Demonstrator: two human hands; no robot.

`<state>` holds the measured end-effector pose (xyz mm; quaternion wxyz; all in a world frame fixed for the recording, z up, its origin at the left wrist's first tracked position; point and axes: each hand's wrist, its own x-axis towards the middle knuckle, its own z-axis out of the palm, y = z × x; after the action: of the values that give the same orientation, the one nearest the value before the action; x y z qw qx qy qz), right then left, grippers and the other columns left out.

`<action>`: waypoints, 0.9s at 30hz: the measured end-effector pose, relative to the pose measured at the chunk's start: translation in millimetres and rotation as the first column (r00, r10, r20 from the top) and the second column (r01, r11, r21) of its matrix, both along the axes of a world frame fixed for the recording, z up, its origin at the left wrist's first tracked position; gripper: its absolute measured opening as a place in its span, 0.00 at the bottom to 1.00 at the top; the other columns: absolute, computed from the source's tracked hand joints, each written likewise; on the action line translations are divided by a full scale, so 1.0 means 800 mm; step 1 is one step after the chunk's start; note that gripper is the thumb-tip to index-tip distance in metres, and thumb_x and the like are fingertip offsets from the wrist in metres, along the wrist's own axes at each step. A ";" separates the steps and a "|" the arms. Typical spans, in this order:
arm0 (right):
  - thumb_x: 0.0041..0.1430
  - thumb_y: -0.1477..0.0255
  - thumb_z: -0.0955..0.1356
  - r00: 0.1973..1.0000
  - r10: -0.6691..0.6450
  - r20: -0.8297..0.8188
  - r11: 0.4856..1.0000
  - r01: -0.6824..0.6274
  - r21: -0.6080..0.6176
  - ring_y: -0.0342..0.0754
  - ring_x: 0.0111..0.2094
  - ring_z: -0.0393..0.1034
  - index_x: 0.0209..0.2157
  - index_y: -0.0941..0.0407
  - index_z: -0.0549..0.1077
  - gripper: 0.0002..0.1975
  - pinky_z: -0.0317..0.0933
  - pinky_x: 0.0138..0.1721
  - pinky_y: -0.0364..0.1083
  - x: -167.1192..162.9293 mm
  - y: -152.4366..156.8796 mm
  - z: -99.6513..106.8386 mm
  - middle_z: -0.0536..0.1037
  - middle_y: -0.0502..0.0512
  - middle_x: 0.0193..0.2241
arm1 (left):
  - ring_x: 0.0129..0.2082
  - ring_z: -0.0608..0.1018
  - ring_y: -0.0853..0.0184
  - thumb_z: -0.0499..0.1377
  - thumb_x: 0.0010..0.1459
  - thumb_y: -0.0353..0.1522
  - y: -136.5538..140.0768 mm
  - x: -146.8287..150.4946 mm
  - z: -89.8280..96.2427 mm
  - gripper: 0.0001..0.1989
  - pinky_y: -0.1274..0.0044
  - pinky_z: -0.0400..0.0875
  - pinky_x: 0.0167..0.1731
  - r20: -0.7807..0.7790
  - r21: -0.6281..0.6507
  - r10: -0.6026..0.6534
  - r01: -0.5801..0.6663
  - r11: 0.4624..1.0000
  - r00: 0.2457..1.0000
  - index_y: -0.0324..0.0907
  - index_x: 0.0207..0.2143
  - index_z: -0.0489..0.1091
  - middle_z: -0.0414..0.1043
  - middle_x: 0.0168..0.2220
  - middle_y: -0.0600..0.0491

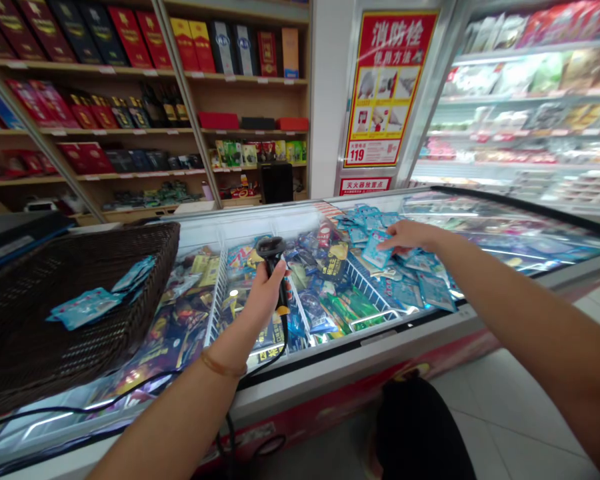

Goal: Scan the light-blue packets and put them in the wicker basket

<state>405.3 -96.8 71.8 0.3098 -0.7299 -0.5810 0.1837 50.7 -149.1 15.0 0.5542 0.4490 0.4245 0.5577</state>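
Observation:
My left hand (267, 293) is wrapped round the handle of a black barcode scanner (271, 248), held upright over the glass top of the chest freezer (365, 340). Its cable runs down from the handle past the freezer's front edge. Out to the right, my right hand (411, 237) pinches a light blue packet (377, 249) between thumb and fingers. That packet is just above a loose pile of similar blue packets (405, 293) on the freezer. In the dark woven basket (10, 320) at the left lie several more blue packets (87, 307).
Under the glass are white wire dividers (365, 287) and bagged frozen goods (320, 307). Behind stand shelves of boxed bottles (125, 33) and a red fire-hydrant poster (390, 87). A lit fridge display (530, 113) is at right. Cables hang at the freezer's front.

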 end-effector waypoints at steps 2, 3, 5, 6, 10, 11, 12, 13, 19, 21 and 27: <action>0.38 0.71 0.81 0.909 0.144 -0.391 0.975 -0.197 -0.101 0.51 0.30 0.77 0.28 0.56 0.74 0.16 0.72 0.34 0.50 -0.044 0.010 0.004 0.80 0.56 0.24 | 0.20 0.72 0.72 0.68 0.49 0.46 0.000 0.000 0.000 0.24 0.78 0.68 0.19 -0.002 0.007 0.001 -0.001 1.000 1.000 0.44 0.38 0.62 0.72 0.30 0.56; 0.37 0.74 0.80 0.825 0.159 -0.542 0.970 -0.234 -0.071 0.50 0.31 0.78 0.32 0.56 0.74 0.18 0.73 0.36 0.50 -0.068 0.018 0.003 0.81 0.54 0.27 | 0.20 0.72 0.72 0.68 0.49 0.45 0.000 -0.001 -0.001 0.23 0.78 0.68 0.19 -0.009 0.014 -0.004 0.004 1.000 1.000 0.44 0.38 0.62 0.72 0.29 0.56; 0.38 0.76 0.80 0.696 0.176 -0.697 0.972 -0.237 0.009 0.48 0.29 0.77 0.33 0.55 0.72 0.20 0.73 0.36 0.49 -0.120 0.036 -0.008 0.80 0.51 0.25 | 0.18 0.71 0.71 0.67 0.49 0.43 -0.002 -0.001 -0.001 0.21 0.78 0.66 0.19 -0.041 0.035 -0.026 0.027 0.999 0.999 0.44 0.38 0.61 0.70 0.25 0.58; 0.41 0.76 0.79 0.627 0.187 -0.756 0.971 -0.234 0.046 0.47 0.28 0.77 0.33 0.55 0.71 0.19 0.73 0.36 0.48 -0.145 0.046 -0.016 0.79 0.50 0.23 | 0.17 0.70 0.71 0.67 0.50 0.42 -0.004 -0.001 0.000 0.20 0.78 0.65 0.19 -0.067 0.044 -0.039 0.042 0.998 0.997 0.45 0.38 0.61 0.69 0.22 0.59; 0.45 0.73 0.78 0.378 0.178 -0.908 0.983 -0.101 0.150 0.43 0.25 0.73 0.28 0.55 0.66 0.17 0.70 0.33 0.43 -0.222 0.078 -0.057 0.74 0.44 0.18 | 0.14 0.67 0.71 0.63 0.52 0.37 -0.012 0.001 0.003 0.15 0.79 0.61 0.18 -0.170 0.036 -0.073 0.081 0.996 0.983 0.46 0.37 0.59 0.64 0.17 0.63; 0.45 0.72 0.78 0.344 0.180 -0.921 0.984 -0.076 0.163 0.43 0.25 0.73 0.26 0.54 0.65 0.18 0.69 0.32 0.42 -0.234 0.082 -0.065 0.73 0.43 0.18 | 0.13 0.67 0.71 0.63 0.52 0.36 -0.013 0.002 0.003 0.15 0.79 0.61 0.18 -0.181 0.032 -0.077 0.084 0.996 0.981 0.46 0.37 0.59 0.64 0.16 0.63; 0.44 0.70 0.78 0.324 0.195 -0.926 0.981 -0.063 0.184 0.43 0.25 0.73 0.26 0.54 0.64 0.18 0.69 0.31 0.42 -0.242 0.086 -0.073 0.73 0.43 0.17 | 0.13 0.66 0.71 0.63 0.52 0.35 -0.014 0.003 0.003 0.15 0.79 0.60 0.18 -0.186 0.030 -0.081 0.088 0.996 0.979 0.46 0.38 0.59 0.63 0.16 0.63; 0.44 0.68 0.78 0.311 0.223 -0.924 0.975 -0.060 0.216 0.44 0.26 0.73 0.25 0.54 0.64 0.19 0.68 0.30 0.42 -0.246 0.088 -0.078 0.73 0.44 0.18 | 0.13 0.66 0.71 0.62 0.52 0.35 -0.014 0.005 0.003 0.15 0.79 0.60 0.18 -0.193 0.031 -0.082 0.090 0.995 0.978 0.46 0.38 0.59 0.63 0.16 0.64; 0.43 0.55 0.78 0.326 0.327 -0.887 0.944 -0.077 0.320 0.46 0.30 0.76 0.27 0.54 0.68 0.22 0.65 0.30 0.42 -0.234 0.094 -0.092 0.76 0.45 0.21 | 0.12 0.66 0.71 0.62 0.53 0.34 -0.006 0.008 -0.008 0.14 0.79 0.59 0.17 -0.294 0.054 -0.098 0.119 0.991 0.951 0.47 0.36 0.58 0.61 0.15 0.64; 0.44 0.52 0.77 0.352 0.314 -0.882 0.948 -0.073 0.309 0.45 0.30 0.76 0.29 0.54 0.69 0.22 0.64 0.30 0.41 -0.228 0.095 -0.094 0.75 0.44 0.20 | 0.13 0.66 0.71 0.62 0.53 0.34 -0.005 0.008 -0.010 0.13 0.79 0.60 0.17 -0.304 0.053 -0.113 0.135 0.989 0.946 0.46 0.36 0.58 0.62 0.15 0.64; 0.49 0.53 0.76 0.368 0.296 -0.882 0.953 -0.046 0.301 0.43 0.29 0.75 0.28 0.54 0.70 0.20 0.63 0.31 0.40 -0.227 0.093 -0.086 0.75 0.44 0.20 | 0.13 0.66 0.72 0.63 0.52 0.36 -0.007 0.007 -0.008 0.15 0.79 0.59 0.18 -0.288 0.053 -0.155 0.177 0.983 0.945 0.45 0.38 0.60 0.63 0.17 0.64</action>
<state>223.9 -22.7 3.3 0.6382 -0.4007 -0.4018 0.5204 56.5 -154.4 8.4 0.5148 0.5797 0.4377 0.4553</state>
